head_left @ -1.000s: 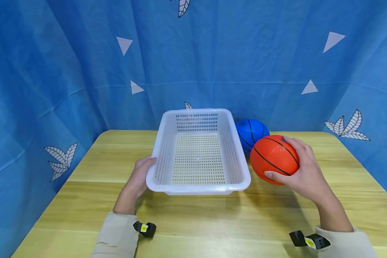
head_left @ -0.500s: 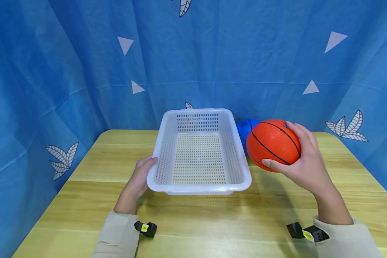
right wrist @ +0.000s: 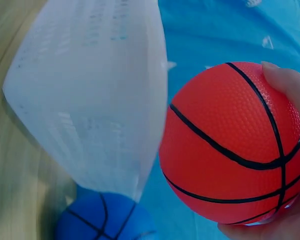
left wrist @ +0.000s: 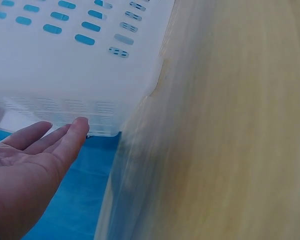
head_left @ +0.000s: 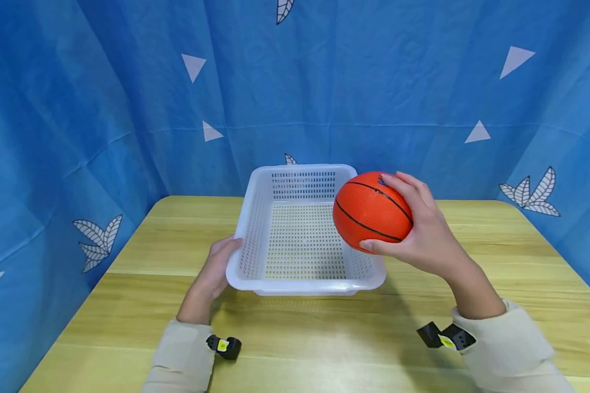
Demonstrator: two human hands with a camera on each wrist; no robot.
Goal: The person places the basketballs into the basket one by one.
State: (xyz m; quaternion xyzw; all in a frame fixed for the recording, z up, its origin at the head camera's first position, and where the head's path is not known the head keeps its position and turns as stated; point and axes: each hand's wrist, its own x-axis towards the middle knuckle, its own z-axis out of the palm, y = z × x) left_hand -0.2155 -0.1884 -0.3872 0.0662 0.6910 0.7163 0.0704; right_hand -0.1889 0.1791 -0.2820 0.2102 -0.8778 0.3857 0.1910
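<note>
A small orange-red basketball with black lines is held in my right hand, thumb low at the front and fingers over its far side. It hangs over the right rim of a white plastic basket, covering part of that side. My left hand holds the basket's left rim, thumb over the edge. In the left wrist view, the left fingers extend along the outside of the perforated wall. A blue ball with black lines shows beneath the basket's edge in the right wrist view; in the head view it is hidden.
The basket stands on a light wooden table with nothing visible inside it. Behind the table hangs a blue curtain with white triangles and leaf prints. Black wrist cameras sit at both cuffs.
My right hand has lifted the orange-red basketball and carried it left, from beside the basket to over its right rim. The blue ball is now covered in the head view. My left hand stays put.
</note>
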